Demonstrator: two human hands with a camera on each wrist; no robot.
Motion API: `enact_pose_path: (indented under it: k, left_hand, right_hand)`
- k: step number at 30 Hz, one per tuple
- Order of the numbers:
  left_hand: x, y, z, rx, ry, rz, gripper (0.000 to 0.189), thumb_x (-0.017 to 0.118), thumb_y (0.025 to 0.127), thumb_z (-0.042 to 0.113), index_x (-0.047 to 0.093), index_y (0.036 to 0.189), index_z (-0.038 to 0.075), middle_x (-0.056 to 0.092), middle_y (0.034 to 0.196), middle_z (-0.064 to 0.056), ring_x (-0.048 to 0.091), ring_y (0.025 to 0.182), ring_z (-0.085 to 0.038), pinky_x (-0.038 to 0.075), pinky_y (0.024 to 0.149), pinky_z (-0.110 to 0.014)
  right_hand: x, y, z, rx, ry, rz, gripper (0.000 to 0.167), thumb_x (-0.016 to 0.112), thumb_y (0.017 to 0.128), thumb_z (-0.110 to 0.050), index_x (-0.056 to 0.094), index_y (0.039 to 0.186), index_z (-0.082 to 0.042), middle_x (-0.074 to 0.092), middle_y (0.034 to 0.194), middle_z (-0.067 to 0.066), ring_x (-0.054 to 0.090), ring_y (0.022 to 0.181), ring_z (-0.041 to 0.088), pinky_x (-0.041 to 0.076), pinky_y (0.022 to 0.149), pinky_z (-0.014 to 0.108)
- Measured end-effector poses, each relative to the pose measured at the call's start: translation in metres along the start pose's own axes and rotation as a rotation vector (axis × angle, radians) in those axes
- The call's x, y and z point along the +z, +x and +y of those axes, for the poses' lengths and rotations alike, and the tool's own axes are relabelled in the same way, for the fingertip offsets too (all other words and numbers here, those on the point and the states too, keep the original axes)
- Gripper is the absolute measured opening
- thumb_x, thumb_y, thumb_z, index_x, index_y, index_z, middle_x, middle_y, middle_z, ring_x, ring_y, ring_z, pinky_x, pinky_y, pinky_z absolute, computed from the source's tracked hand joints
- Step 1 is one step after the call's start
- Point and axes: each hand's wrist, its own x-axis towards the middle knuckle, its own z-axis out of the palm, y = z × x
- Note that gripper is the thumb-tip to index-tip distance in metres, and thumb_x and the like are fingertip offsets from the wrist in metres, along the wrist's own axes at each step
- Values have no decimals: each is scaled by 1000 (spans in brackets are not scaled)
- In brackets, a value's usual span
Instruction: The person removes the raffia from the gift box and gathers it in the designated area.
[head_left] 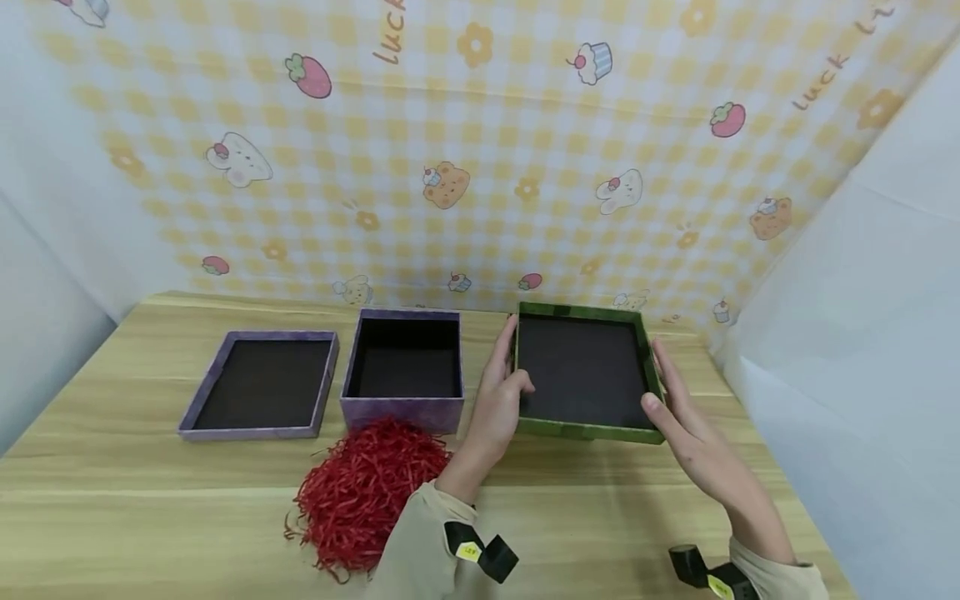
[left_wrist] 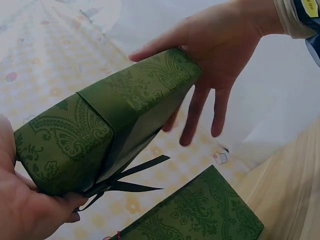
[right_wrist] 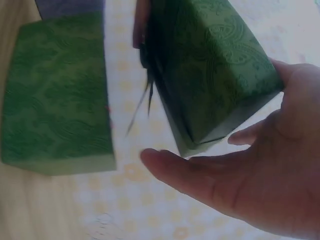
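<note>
In the head view, a green patterned box lid (head_left: 581,367) is tilted up with its dark inside facing me. My left hand (head_left: 495,400) grips its left side, thumb over the rim. My right hand (head_left: 690,425) lies along the right side, its thumb at the rim; in the left wrist view that hand (left_wrist: 215,55) has straight, spread fingers. A band crosses the lid's outside, and black ribbon ends (left_wrist: 135,175) hang from it beside my left fingers. Beyond the lid stands a green box (right_wrist: 55,95), hidden in the head view.
Left of the hands stand an open purple box (head_left: 401,410) and its purple lid (head_left: 262,383), inside up. A heap of red shredded paper (head_left: 367,492) lies in front of the purple box. A checked cloth (head_left: 480,125) hangs behind the wooden table (head_left: 112,475).
</note>
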Motion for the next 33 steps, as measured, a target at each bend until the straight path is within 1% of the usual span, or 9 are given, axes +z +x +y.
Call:
enact_pose_path:
  k: [7, 10, 12, 14, 15, 19, 22, 29, 33]
  left_hand:
    - [6, 1, -7, 73, 82, -25, 79, 36, 80, -8, 14, 150, 22, 8, 153, 11, 2, 139, -11, 26, 100, -41]
    - [11, -1, -8, 61, 94, -45, 77, 37, 84, -5, 11, 151, 23, 5, 152, 15, 1, 138, -7, 26, 101, -40]
    - [14, -3, -10, 46, 112, -49, 73, 38, 88, 0, 10, 151, 25, 4, 152, 16, 2, 138, -6, 24, 104, -41]
    - [17, -7, -11, 26, 113, -51, 67, 40, 94, 9, 8, 150, 28, 4, 152, 16, 5, 137, -5, 22, 107, -41]
    - [18, -9, -11, 28, 101, -54, 65, 40, 96, 13, 7, 150, 28, 5, 153, 13, 7, 138, -7, 21, 108, -41]
    - [15, -11, -17, 68, 68, -38, 59, 40, 100, 26, 8, 150, 28, 9, 154, 2, 13, 138, -12, 19, 109, -42]
    - [9, -6, -23, 75, 201, 3, 59, 41, 100, 35, 10, 150, 27, 5, 154, 2, 11, 139, -15, 18, 108, -46]
    - [-1, 4, -40, -35, 595, -58, 76, 47, 96, 42, 5, 150, 9, -15, 153, -5, 4, 139, -30, 21, 105, -53]
    - [-6, 5, -45, -64, 727, -85, 85, 52, 93, 43, 0, 150, 6, -16, 152, -10, -3, 139, -32, 17, 106, -54]
  right_hand:
    - [6, -1, 15, 35, 88, -16, 66, 38, 102, -21, -7, 147, -39, -16, 152, -6, -17, 136, 26, -2, 98, 68]
    - [5, -4, 19, 65, 160, -18, 65, 37, 102, -21, -7, 147, -40, -20, 152, -3, 6, 136, 41, 28, 97, 59]
    - [4, -8, 21, 93, 249, -17, 63, 35, 103, -23, -6, 147, -42, -22, 151, 1, 42, 113, 44, 50, 71, 47]
    - [2, -13, 24, 121, 368, -21, 59, 32, 103, -24, -4, 147, -44, -24, 150, 4, 55, 75, 30, 43, 42, 35]
    - [1, -16, 25, 130, 423, -22, 58, 30, 104, -25, -3, 147, -45, -22, 149, 5, 50, 62, 21, 36, 40, 32]
    - [-6, -28, 34, 112, 568, -18, 52, 22, 105, -25, -1, 148, -42, 39, 127, 14, 36, 52, 9, 21, 41, 33]
    - [-14, -31, 42, 52, 591, 15, 51, 19, 105, -23, 0, 149, -38, 55, 91, 3, 30, 50, 16, 18, 42, 35]
    - [-30, -30, 60, 30, 632, 131, 52, 25, 104, -22, 4, 149, -39, 50, 115, -3, 37, 50, 20, 21, 47, 39]
    - [-37, -27, 73, 22, 687, 162, 53, 27, 103, -22, 6, 149, -39, 61, 104, -2, 39, 49, 20, 20, 47, 40]
